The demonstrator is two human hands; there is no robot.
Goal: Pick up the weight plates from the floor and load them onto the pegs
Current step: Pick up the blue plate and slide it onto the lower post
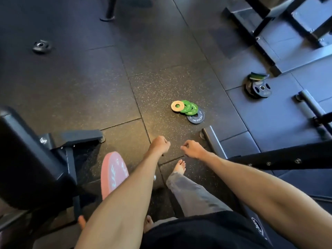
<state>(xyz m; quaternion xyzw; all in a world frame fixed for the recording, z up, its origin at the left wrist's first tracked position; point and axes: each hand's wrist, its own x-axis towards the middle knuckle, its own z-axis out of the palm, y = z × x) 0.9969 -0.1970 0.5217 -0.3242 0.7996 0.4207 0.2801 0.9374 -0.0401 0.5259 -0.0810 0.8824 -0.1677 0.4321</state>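
Note:
A small overlapping row of plates lies on the speckled rubber floor ahead of me: a tan plate (177,106), two green plates (187,107) and a dark blue plate (197,118). My left hand (159,144) and my right hand (192,149) hang above the floor short of the row, both empty with fingers loosely curled. A red plate (113,174) stands on edge on a rack at my lower left. Another black plate (41,45) lies far left. A black plate (258,88) sits on a peg at right with thin coloured plates behind it.
A black padded bench (27,159) and its steel frame crowd the left. A rack foot (213,141) and black beam (280,157) lie to the right. Dark steel equipment (287,24) fills the upper right. My bare foot (179,166) steps forward.

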